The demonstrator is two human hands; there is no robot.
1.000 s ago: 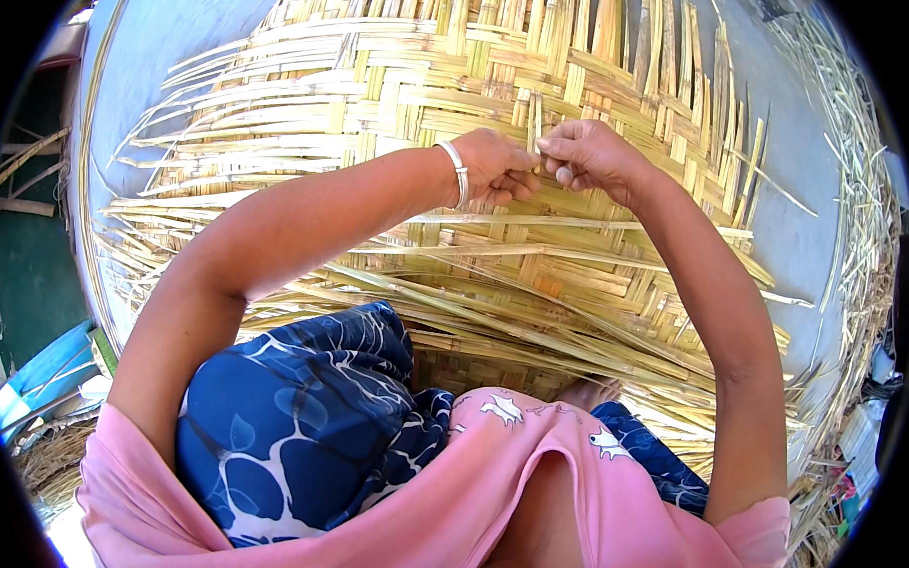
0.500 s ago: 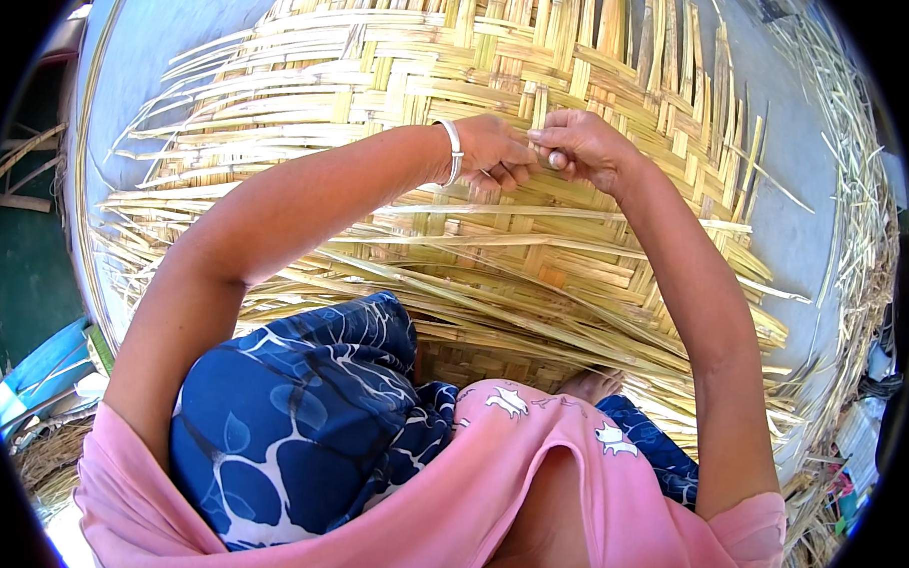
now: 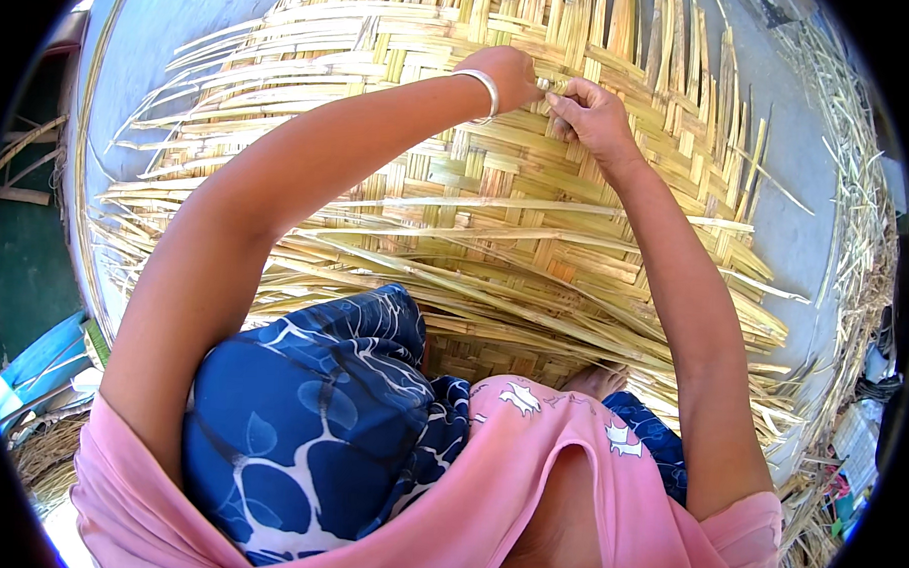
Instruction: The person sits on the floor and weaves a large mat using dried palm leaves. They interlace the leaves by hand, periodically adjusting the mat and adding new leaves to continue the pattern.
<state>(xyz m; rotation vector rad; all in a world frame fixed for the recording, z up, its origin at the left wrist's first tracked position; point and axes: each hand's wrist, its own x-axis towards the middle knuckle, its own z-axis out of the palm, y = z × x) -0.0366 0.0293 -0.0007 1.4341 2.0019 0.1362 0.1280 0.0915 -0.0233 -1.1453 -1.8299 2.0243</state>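
A large mat of split bamboo strips (image 3: 493,175), pale yellow and green, lies in front of me, woven over its middle. My left hand (image 3: 504,71), with a white bangle on its wrist, is closed over the far part of the weave. Most of its fingertips are turned away from view. Close beside it, my right hand (image 3: 594,119) pinches with thumb and forefinger at a bamboo strip (image 3: 554,86) lying between the two hands. Which end of that strip is which cannot be made out.
Loose strip ends (image 3: 195,125) fan out past the mat's left side. Long unwoven strips (image 3: 494,285) lie across its near side, by my knee in blue patterned cloth (image 3: 309,429). Thin fibres (image 3: 858,198) are heaped along the right of the grey floor (image 3: 794,166).
Both hands have moved farther from my body over the mat, the left also slightly right. The left hand has turned so that its back hides more of its fingers.
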